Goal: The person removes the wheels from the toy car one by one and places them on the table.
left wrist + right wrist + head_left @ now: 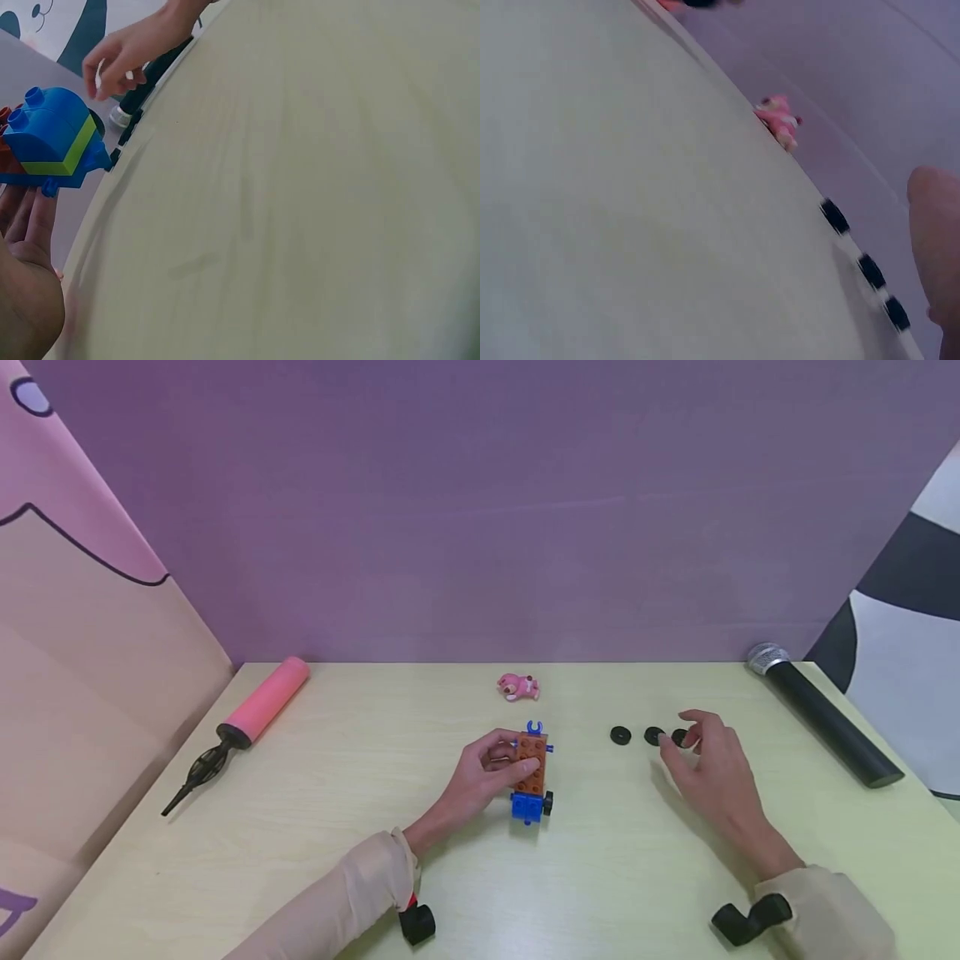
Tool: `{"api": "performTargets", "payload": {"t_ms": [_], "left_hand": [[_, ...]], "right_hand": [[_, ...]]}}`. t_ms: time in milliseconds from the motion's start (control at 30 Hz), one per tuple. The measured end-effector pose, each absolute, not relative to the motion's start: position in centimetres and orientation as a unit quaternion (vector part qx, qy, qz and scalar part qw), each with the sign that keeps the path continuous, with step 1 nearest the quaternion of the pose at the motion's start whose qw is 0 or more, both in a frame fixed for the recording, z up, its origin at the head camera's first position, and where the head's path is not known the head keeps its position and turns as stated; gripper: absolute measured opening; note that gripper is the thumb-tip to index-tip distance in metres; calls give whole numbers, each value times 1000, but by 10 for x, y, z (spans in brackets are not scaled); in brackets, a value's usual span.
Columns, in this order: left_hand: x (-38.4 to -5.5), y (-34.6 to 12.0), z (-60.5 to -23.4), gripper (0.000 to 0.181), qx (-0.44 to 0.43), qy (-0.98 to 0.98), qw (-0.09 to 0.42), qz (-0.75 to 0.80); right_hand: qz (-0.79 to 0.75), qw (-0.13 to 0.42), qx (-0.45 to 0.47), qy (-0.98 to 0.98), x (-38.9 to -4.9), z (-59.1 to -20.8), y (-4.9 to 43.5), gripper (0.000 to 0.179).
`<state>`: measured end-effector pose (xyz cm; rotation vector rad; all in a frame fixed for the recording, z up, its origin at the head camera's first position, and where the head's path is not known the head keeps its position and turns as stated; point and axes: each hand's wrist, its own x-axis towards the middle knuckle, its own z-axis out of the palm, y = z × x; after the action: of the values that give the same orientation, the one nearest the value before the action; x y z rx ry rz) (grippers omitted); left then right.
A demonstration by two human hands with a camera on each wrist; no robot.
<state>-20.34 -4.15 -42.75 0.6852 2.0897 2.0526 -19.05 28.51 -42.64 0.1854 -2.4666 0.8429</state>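
My left hand (480, 774) grips a toy car (529, 785) of building blocks, with its thumb across the orange studded top. The car's blue end faces me and has one black wheel (548, 802) on its right side. In the left wrist view, a lime-green stripe (75, 150) runs along this blue end. My right hand (711, 774) hovers above the table with thumb and index finger apart, near three loose black wheels. The leftmost wheel (620, 735) lies fully in sight; the middle wheel (653, 737) and right wheel (679, 737) are partly covered by the fingers.
A small pink bear figure (518, 687) lies beyond the car, near the table's back edge. On the left is a pink hand pump (267, 700) with a black nozzle. At the right lies a black microphone (832, 722). A purple wall (480, 527) rises behind the table (600, 893).
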Motion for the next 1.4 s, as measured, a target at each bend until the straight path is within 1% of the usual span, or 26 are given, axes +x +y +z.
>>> {"api": "performTargets", "payload": {"t_ms": [167, 267, 367, 533, 600, 667, 767, 867, 967, 1200, 1400], "left_hand": [[-202, -39, -424, 40, 223, 687, 68, 688], [-202, -37, -423, 40, 222, 680, 72, 695], [-202, -36, -424, 39, 221, 674, 75, 701], [-203, -35, -426, 37, 213, 663, 82, 713], [-203, -35, -427, 36, 212, 661, 81, 715], [-204, -35, -428, 36, 214, 658, 79, 718], [-204, -35, -429, 36, 219, 654, 77, 720], [-204, -35, -429, 39, 219, 650, 76, 724], [-203, -34, -428, 43, 212, 644, 75, 731], [-195, -33, -427, 62, 214, 656, 77, 720], [-194, -31, -426, 59, 227, 662, 96, 708]], "right_hand": [[323, 276, 148, -893, -177, -426, 254, 32], [342, 263, 196, -881, -170, -427, 234, 29], [381, 220, 226, -869, -164, -429, 215, 26], [471, 113, 241, -841, -155, -429, 192, 17], [500, 73, 241, -828, -153, -429, 186, 16], [519, 44, 241, -819, -152, -429, 182, 16], [533, 24, 242, -810, -151, -429, 177, 18], [542, 21, 239, -805, -151, -430, 174, 17], [555, 33, 234, -798, -150, -429, 172, 15], [594, 68, 200, -776, -147, -428, 167, 13], [598, 94, 190, -773, -148, -427, 167, 14]]}}
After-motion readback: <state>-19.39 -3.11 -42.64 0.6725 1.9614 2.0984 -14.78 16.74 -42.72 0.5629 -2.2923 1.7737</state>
